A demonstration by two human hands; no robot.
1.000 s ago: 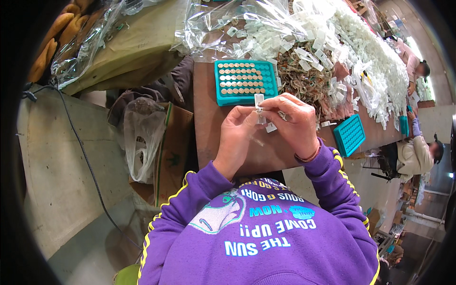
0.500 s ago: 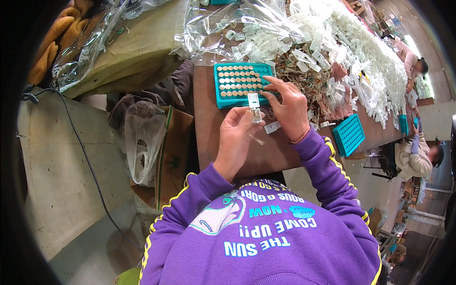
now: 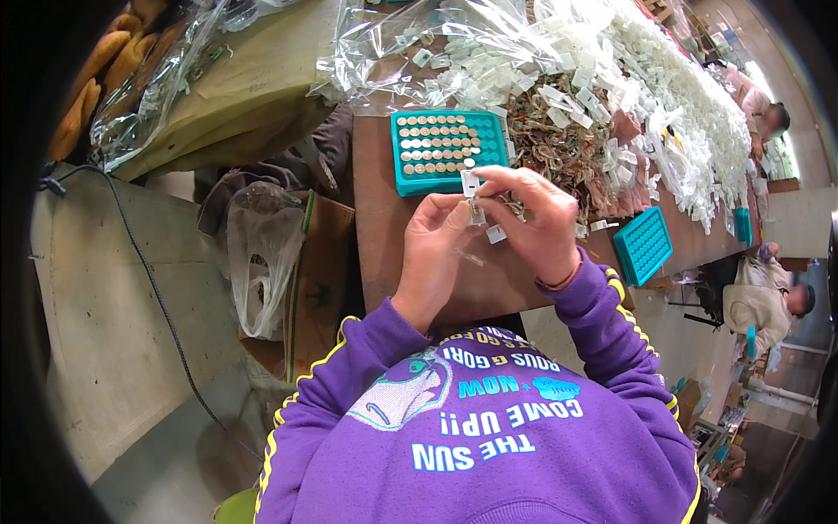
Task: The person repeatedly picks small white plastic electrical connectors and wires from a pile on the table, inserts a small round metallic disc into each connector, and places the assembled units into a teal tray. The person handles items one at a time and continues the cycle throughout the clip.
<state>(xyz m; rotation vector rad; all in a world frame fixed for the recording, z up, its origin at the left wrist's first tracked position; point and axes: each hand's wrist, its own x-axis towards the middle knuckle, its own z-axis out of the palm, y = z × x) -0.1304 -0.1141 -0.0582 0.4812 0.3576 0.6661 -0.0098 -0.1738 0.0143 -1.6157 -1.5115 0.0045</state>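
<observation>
My left hand (image 3: 428,249) pinches a small white plastic case (image 3: 470,185) with its hinged lid standing open. Thin, pale strands hang below those fingers. The thumb and index finger of my right hand (image 3: 539,214) close in on the same case from the right, touching its lid and body; whether a disc sits under them is hidden. Just beyond the case lies a teal tray (image 3: 423,187) with rows of round, coin-like metal discs (image 3: 434,143). Its right-hand slots hold no discs.
A heap of white plastic cases (image 3: 672,131) covers the table's far right, beside a tangle of thin wires (image 3: 550,140). Another teal tray (image 3: 643,246) lies at the right edge. A cardboard box (image 3: 319,279) with a plastic bag stands at left. Other people (image 3: 759,301) sit farther right.
My right hand has come back from the tray's right side to the case in my left hand. The left hand has hardly moved.
</observation>
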